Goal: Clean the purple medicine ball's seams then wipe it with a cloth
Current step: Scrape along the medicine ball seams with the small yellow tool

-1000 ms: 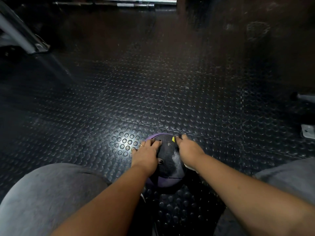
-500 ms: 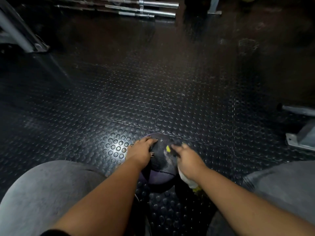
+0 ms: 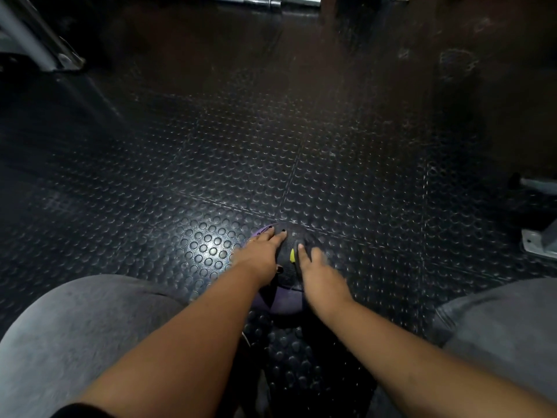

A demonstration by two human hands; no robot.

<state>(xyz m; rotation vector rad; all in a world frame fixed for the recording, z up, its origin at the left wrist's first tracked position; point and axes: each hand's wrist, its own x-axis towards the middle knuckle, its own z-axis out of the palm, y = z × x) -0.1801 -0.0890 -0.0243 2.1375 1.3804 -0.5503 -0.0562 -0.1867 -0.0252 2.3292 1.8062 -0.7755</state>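
The purple and black medicine ball (image 3: 284, 292) sits on the floor between my knees. My left hand (image 3: 259, 254) rests on its upper left side with straight fingers spread over the top. On the ball's right side lies my right hand (image 3: 319, 274), index finger stretched forward along the surface. A small yellow bit (image 3: 291, 255) shows just left of that finger. Whatever lies under the right palm is hidden, and no cloth shows.
Black studded rubber floor tiles (image 3: 301, 164) stretch ahead. Barbells (image 3: 271, 0) lie at the far top edge. A grey metal frame leg (image 3: 39, 46) stands at the top left, and a metal machine foot (image 3: 539, 245) at the right. My grey-clad knees (image 3: 75, 336) flank the ball.
My right hand has slid up over the ball, and the white cloth that hung below its palm half a second ago no longer shows. My left hand has spread further over the top.
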